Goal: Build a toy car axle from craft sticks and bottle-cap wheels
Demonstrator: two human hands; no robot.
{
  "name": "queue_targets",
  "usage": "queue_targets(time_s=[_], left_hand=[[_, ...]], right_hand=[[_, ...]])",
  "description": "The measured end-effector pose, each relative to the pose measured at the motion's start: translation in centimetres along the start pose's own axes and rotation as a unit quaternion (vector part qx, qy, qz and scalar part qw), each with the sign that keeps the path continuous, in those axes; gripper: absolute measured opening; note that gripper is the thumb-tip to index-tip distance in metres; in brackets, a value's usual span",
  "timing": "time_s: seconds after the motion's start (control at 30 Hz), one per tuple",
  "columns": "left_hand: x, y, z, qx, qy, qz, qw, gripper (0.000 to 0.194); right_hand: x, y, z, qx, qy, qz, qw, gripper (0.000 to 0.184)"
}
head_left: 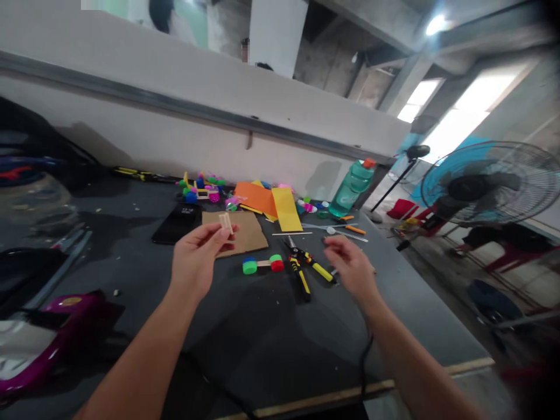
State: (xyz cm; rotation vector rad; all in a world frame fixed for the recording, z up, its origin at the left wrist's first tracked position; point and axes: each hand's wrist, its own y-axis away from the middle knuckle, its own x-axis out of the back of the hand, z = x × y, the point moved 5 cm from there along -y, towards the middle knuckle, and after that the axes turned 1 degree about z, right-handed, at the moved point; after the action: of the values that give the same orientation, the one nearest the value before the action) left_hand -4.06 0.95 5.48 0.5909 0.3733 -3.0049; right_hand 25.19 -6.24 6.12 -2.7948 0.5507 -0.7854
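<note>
My left hand (pixel 195 256) is closed in a pinch around a few short pale wooden sticks (pixel 226 223), raised above a piece of brown cardboard (pixel 251 233). To the right, my right hand (pixel 352 265) has its fingers curled together; what they hold, if anything, I cannot make out. Between the hands lie wire-stripper pliers (pixel 300 265) with yellow and black handles, jaws pointing away. Beside them is a small axle-like piece with green, blue and red bottle caps (pixel 263 264) at its ends. A thin wooden stick (pixel 292 234) lies just beyond the pliers.
Behind are a dark phone (pixel 177 223), orange paper (pixel 256 198), yellow paper (pixel 286 210), colourful cap-wheeled toys (pixel 201 191) and a teal bottle (pixel 352 189). A purple and white object (pixel 56 332) stands at left. A black cable (pixel 365 361) crosses the front edge; a fan (pixel 472 186) stands right.
</note>
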Motion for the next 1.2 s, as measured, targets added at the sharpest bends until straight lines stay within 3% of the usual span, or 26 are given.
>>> queue_targets(time_s=[0.03,0.1,0.17,0.23,0.3,0.4,0.5,0.57,0.6,0.67,0.7,0.8,0.87,0.97,1.1,1.2], left_hand=[[0.0,0.1,-0.1,0.010,0.007,-0.001,1.000,0.016],[-0.6,0.4,-0.6,0.042,-0.001,-0.029,0.999,0.017],[-1.4,0.8,-1.3,0.080,-0.036,-0.080,0.993,0.019],[-1.9,1.1,-2.0,0.095,-0.076,-0.105,0.987,0.018],[-2.1,1.2,-2.5,0.103,-0.102,-0.118,0.982,0.016],[-2.0,1.1,-3.0,0.107,-0.117,-0.119,0.980,0.017],[-1.6,0.8,-3.2,0.117,-0.127,-0.107,0.979,0.019],[-1.5,0.7,-3.4,0.122,-0.134,-0.102,0.978,0.020],[-1.5,0.7,-3.4,0.120,-0.140,-0.106,0.977,0.020],[-1.6,0.7,-3.2,0.099,-0.160,-0.121,0.975,0.019],[-1.7,0.7,-3.0,0.082,-0.175,-0.131,0.972,0.019],[-1.7,0.7,-2.7,0.044,-0.231,-0.147,0.961,0.019],[-1.6,0.6,-2.6,0.033,-0.257,-0.153,0.954,0.019],[-1.5,0.6,-2.5,0.029,-0.270,-0.153,0.950,0.020],[-1.8,1.0,-2.5,0.064,-0.238,-0.154,0.957,0.017],[-2.8,2.2,-2.9,0.158,-0.156,-0.170,0.960,0.018]], right_hand=[[2.5,-0.4,1.7,0.027,0.123,0.052,0.991,0.033],[5.8,-1.1,6.0,0.019,0.355,0.076,0.932,0.043],[7.3,-1.7,10.5,-0.041,0.481,0.027,0.875,0.047],[7.4,-2.0,13.4,-0.042,0.521,-0.043,0.851,0.040],[7.4,-1.9,14.4,-0.040,0.514,-0.062,0.854,0.036],[8.0,-1.4,13.2,-0.052,0.471,-0.032,0.880,0.037],[9.3,-0.8,9.7,-0.053,0.385,0.083,0.918,0.039],[9.5,-0.1,6.9,-0.060,0.242,0.157,0.956,0.036],[9.0,0.1,5.6,-0.070,0.116,0.172,0.976,0.033],[6.5,0.3,2.3,-0.053,0.010,0.131,0.990,0.028],[4.6,0.3,0.9,-0.064,-0.119,0.083,0.987,0.025],[-1.7,0.4,-2.5,-0.115,-0.344,-0.071,0.929,0.020],[-5.0,0.7,-3.8,-0.137,-0.405,-0.129,0.895,0.020],[-7.7,1.4,-3.9,-0.146,-0.440,-0.172,0.869,0.023],[-8.3,2.2,-2.4,-0.148,-0.460,-0.166,0.860,0.020],[-8.1,2.5,-1.5,-0.145,-0.462,-0.129,0.865,0.018]])
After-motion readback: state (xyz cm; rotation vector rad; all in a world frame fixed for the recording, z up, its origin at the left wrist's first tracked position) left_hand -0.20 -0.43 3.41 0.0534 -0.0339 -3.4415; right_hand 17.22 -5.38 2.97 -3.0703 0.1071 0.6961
